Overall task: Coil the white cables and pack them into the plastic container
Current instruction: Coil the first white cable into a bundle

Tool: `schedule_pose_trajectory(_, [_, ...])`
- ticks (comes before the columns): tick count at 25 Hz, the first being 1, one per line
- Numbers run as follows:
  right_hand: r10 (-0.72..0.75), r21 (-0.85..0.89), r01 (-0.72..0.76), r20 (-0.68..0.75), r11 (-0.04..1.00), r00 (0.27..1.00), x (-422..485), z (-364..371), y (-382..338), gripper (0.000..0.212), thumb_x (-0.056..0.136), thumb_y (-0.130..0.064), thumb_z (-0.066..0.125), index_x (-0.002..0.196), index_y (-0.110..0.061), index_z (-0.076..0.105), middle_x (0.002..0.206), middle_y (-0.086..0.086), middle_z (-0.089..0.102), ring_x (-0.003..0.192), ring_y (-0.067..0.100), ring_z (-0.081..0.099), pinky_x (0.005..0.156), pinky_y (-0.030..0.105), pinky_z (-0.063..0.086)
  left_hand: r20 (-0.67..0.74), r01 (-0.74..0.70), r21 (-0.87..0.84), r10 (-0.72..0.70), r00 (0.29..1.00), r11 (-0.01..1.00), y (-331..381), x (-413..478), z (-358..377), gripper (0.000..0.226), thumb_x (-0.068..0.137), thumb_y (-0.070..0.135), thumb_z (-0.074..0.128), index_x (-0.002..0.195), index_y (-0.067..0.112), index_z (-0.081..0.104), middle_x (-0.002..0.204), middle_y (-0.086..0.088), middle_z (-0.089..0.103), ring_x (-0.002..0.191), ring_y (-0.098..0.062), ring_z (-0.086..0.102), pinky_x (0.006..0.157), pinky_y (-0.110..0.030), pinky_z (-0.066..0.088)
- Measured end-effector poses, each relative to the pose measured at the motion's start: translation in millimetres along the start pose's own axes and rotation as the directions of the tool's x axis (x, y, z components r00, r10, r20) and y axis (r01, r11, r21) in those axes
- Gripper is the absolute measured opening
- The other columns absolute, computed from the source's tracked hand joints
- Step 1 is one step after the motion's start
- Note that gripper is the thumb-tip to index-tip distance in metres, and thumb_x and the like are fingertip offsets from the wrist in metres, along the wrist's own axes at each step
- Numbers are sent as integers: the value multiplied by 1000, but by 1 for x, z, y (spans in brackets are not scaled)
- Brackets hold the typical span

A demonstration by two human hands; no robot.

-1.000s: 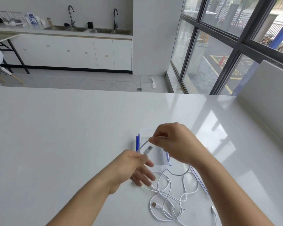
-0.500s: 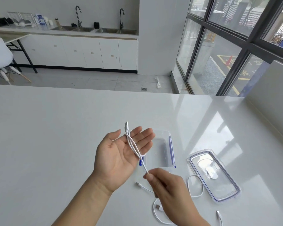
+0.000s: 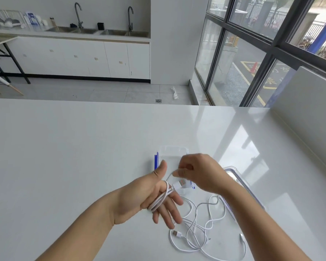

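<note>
A white cable [image 3: 161, 199] is wound in several loops around the fingers of my left hand [image 3: 149, 196], which is spread above the table. My right hand [image 3: 198, 173] pinches the free end of that cable near its USB plug [image 3: 179, 184], just right of my left thumb. Behind both hands stands the clear plastic container [image 3: 174, 150] with blue clips, partly hidden. Its clear lid [image 3: 239, 183] lies to the right, mostly covered by my right forearm. More loose white cables [image 3: 198, 228] lie tangled on the table below my hands.
The white table [image 3: 83, 157] stretches far to the left and back. A low white wall [image 3: 309, 110] borders its right side. Beyond the table's far edge are a floor, a sink counter and large windows.
My left hand has turned from palm-up to fingers pointing right, now with more loops around it. My right hand rose from below the left hand to above it, holding the cable's end.
</note>
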State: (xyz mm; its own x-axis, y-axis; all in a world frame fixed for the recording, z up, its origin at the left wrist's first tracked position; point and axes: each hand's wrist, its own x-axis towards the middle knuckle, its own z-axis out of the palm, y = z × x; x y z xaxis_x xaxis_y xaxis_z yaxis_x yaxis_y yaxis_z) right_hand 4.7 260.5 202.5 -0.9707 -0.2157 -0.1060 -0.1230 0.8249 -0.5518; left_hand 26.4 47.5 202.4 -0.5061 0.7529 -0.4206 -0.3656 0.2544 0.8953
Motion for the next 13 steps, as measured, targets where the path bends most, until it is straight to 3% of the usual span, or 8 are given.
schedule_pose_trajectory(2, [-33,85,32,1,996,999,1,-13,-20,23,88,-38,72,70,-26,63,57,-8,55,53,7,49,58,30,44,-77,82,148,-72,994,986,-2,5,5,111,68,96,16,108,4,66,103,-19,78,96,-43,72,65,-34,43])
schedule_pose_trajectory(5, [-53,75,58,-57,996,997,-9,-14,-43,20,89,-35,67,77,-19,69,63,-3,64,55,12,56,57,33,48,-140,45,143,-24,990,989,-8,8,6,110,64,95,19,106,5,67,103,-18,78,96,-41,72,65,-33,44])
schedule_pose_trajectory(8, [-49,41,56,-170,998,984,-28,-5,-54,15,90,-38,65,84,-26,72,60,-11,64,58,7,58,57,29,46,-192,-124,-101,103,976,987,-10,10,1,109,79,86,16,119,-5,61,106,-21,75,94,-36,70,74,-40,43])
schedule_pose_trajectory(11, [-42,132,75,-238,988,970,-44,11,-58,7,94,-33,65,98,-32,71,56,-21,60,57,1,56,56,18,42,-259,-306,-381,217,941,872,-11,12,4,100,89,78,16,121,-2,66,107,-18,70,99,-30,64,87,-44,50])
schedule_pose_trajectory(13, [-51,183,110,-301,977,952,-53,24,-59,10,94,-28,66,103,-33,65,58,-23,61,59,3,58,57,20,45,-314,-383,-481,253,915,789,-10,13,8,94,88,76,20,116,3,71,107,-16,72,98,-28,63,85,-37,50])
